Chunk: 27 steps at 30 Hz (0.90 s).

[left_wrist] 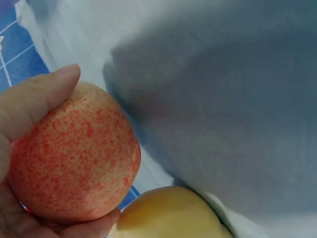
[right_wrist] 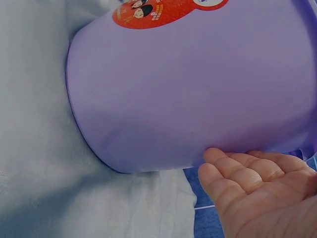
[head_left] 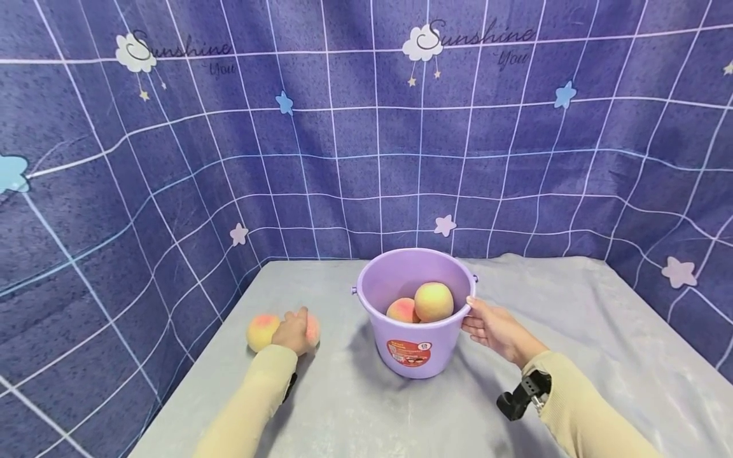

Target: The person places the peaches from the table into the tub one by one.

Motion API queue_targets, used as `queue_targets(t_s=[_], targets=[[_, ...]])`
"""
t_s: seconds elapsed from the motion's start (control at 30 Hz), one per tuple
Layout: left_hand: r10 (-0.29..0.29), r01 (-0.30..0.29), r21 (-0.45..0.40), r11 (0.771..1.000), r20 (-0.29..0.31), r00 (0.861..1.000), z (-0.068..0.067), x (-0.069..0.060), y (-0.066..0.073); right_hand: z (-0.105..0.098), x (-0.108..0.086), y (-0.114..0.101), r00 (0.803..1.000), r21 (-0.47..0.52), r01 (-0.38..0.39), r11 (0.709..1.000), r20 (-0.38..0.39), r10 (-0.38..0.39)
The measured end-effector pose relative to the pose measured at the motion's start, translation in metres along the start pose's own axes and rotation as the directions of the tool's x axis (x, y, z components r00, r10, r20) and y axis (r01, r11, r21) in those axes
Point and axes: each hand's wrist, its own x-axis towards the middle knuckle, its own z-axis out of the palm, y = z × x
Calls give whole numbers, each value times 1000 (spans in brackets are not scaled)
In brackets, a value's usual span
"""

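My left hand [head_left: 291,333] grips a pinkish-red speckled peach [left_wrist: 79,153], with the thumb over its top and fingers curled beneath. Just beside that hand a yellow and pink peach [head_left: 260,332] sits on the table; its yellow side fills the bottom of the left wrist view. A purple bucket [head_left: 415,350] with a red label stands upright at the table's middle. My right hand [head_left: 497,329] holds its right rim, thumb on the edge and fingers against the outer wall. Inside the bucket lie a yellow peach [head_left: 433,301] and a pinker peach [head_left: 402,310], partly hidden by the front rim.
A grey cloth [head_left: 355,420] covers the table and is wrinkled on the right. Blue curtain [head_left: 343,172] with grid lines and stars hangs behind and along both sides. A black strap device [head_left: 523,394] is on the right wrist.
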Motion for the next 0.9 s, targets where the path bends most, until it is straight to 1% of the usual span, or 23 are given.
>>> queue_targets(t_s=[0.1,0.23,0.33,0.47,0.6,0.77,0.9], targets=[[-3,3,-58,998,-15,1000,-5,-4,2,0,0,1,1000,-5,-2,1000,7,2],[39,-45,-116,992,-52,998,-10,-8,8,-2,-1,0,1000,-14,0,1000,17,0],[64,-75,-144,987,-76,995,-14,-11,14,-3,-1,-1,1000,-21,3,1000,13,-3],[59,-77,-171,982,-110,992,-22,-14,21,-3,-1,-1,1000,-22,-3,1000,5,3],[66,-92,-186,978,-138,988,-32,-13,25,-2,0,0,1000,-23,-9,1000,8,9],[94,-131,-218,967,-170,981,-51,-11,33,-2,0,-1,1000,-31,-8,999,12,8],[114,-154,-242,958,-172,978,-61,-12,39,-1,-1,0,1000,-33,-13,999,11,14]])
